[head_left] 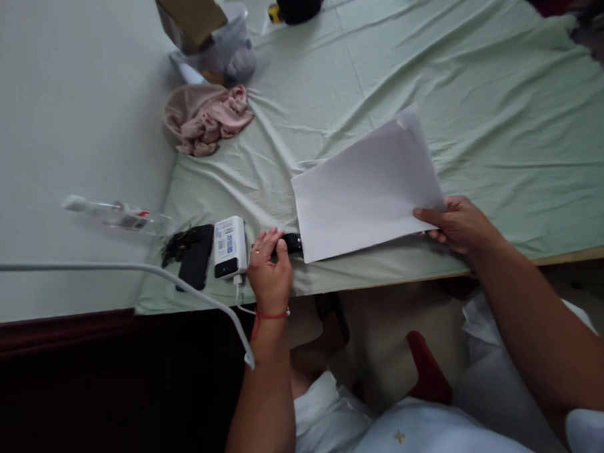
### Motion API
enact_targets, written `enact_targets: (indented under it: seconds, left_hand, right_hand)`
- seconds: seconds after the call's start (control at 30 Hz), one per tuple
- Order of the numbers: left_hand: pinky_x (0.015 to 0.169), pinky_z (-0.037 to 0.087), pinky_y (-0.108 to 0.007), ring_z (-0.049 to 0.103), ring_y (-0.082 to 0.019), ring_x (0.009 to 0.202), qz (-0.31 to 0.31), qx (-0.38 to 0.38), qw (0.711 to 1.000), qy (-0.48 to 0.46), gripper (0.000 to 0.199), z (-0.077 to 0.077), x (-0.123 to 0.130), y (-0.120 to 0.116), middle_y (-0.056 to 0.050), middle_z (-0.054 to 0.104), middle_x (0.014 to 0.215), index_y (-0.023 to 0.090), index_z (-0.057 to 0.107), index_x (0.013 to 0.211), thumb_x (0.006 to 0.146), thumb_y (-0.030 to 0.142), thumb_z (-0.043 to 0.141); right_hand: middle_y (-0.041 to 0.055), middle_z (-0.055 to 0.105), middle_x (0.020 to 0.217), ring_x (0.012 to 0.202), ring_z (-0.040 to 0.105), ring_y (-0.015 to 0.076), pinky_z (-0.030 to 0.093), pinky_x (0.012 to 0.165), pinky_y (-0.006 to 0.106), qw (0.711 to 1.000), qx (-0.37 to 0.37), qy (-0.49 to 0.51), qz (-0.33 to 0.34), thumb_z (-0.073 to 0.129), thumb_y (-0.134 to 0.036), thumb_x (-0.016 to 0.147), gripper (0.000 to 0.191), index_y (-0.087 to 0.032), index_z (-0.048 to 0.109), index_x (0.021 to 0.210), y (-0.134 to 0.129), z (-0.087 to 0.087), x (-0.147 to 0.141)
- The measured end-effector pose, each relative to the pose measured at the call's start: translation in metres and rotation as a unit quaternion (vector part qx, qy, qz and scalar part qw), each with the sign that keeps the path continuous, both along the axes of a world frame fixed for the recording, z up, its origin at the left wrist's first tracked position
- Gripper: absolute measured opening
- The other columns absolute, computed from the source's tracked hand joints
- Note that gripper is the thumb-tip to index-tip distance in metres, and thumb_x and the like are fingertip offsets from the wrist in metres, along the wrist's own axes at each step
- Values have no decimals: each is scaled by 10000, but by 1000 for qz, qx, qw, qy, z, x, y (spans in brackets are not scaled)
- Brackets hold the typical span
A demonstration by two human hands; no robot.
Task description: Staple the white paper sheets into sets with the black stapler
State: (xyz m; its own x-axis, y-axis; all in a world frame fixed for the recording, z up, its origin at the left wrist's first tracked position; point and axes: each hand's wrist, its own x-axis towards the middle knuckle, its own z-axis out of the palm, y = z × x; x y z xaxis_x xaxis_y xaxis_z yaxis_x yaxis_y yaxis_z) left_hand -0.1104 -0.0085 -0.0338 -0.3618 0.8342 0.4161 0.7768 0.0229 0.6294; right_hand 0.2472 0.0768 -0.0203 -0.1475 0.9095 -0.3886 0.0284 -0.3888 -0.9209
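My right hand (459,226) grips a sheaf of white paper (365,190) by its near right corner, thumb on top and fingers beneath. The paper is tilted over the cloth-covered table (337,111), and one far corner curls. At the left edge of the paper, my left hand (270,261) is closed about a small black object (293,242), which is partly covered by the fingers; its kind cannot be made out. Just left of that hand lies a white power bank (230,246) with a white cable plugged in. Beside it rests a black phone (196,258).
A clear plastic bottle (126,215) lies at the left by the wall. A crumpled pink cloth (210,120), a plastic tub (239,45) and a cardboard box (193,21) stand farther back. A grey cable (133,265) arcs across the near left.
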Motion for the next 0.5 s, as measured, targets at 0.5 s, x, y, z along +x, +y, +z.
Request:
enact_targets:
  seconds: [0.5]
  left_hand:
    - [1265,481,-512,677,-271,1408,-29,-15,999,-11,314,-2,-2,-4,-116,792,1369,216,826,1218,1006,266,599]
  right_hand:
    - [6,551,540,418,438,79,322,293,201,1000,17,5,-22,991,-429,649,414,-212,638,642,-1,0,-14]
